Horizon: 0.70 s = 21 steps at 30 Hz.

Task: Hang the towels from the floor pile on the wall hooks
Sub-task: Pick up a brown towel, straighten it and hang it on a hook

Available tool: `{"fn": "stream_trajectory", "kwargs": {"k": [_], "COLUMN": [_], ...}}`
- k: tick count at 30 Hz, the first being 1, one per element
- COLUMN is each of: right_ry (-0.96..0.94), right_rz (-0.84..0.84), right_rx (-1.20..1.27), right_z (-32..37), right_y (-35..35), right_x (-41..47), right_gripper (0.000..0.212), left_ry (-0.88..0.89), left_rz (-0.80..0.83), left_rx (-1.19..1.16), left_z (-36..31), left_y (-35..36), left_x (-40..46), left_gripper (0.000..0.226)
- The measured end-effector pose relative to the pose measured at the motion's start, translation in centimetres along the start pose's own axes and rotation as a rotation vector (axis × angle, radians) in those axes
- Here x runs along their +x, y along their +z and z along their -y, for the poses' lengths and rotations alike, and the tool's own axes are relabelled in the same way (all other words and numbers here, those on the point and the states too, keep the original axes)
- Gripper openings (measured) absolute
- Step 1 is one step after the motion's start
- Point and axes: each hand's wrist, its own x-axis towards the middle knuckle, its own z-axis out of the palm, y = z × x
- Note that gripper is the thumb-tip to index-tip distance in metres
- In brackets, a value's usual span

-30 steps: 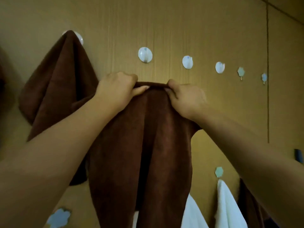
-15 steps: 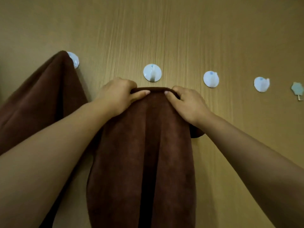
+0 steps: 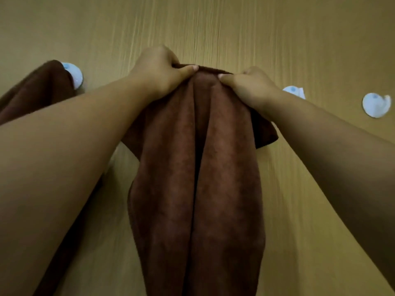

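While both arms reach up from the lower corners of the frame, brown towel [image 3: 198,189] held flat against the wood-grain wall [image 3: 277,35], top edge at upper centre. Left hand [image 3: 158,71] fingers curled over that top edge, thumb pinching the cloth from the front. Right hand [image 3: 250,86] gripping the same edge just beside it, thumb likewise pressed on the front (hook beneath the fold hidden, cannot tell whether the cloth is caught on it). Towel hanging in two long folds down to bottom centre. Second brown towel [image 3: 36,90] draped over a white round hook [image 3: 74,74] at upper left. Two more white hooks at right: one [image 3: 295,92] partly behind the right wrist, one [image 3: 376,107] near the right edge.
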Motion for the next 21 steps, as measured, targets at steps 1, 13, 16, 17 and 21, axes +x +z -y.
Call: {"fn": "stream_trajectory", "kwargs": {"k": [1, 13, 16, 17, 21], "right_ry": [0.023, 0.347, 0.39, 0.387, 0.212], "right_rz": [0.013, 0.32, 0.316, 0.29, 0.074], "right_rx": [-0.014, -0.069, -0.159, -0.216, -0.35], "right_z": [0.2, 0.9, 1.2, 1.2, 1.4], "right_y": [0.0, -0.4, 0.0, 0.3, 1.0], "right_x": [0.1, -2.9, -3.6, -3.6, -3.8], "right_gripper": [0.03, 0.044, 0.053, 0.058, 0.047], "left_ry": [-0.02, -0.482, -0.487, -0.476, -0.374], "left_rz": [-0.008, 0.27, 0.268, 0.257, 0.173], "left_rx": [-0.003, -0.361, -0.377, -0.357, -0.319], "left_z": [-0.1, -1.4, -1.4, -1.3, -0.7], "left_y": [0.1, -0.6, -0.6, -0.5, 0.1], "left_x": [0.1, -2.2, -2.9, -3.0, -3.2], "left_gripper": [0.04, 0.037, 0.051, 0.059, 0.056]}}
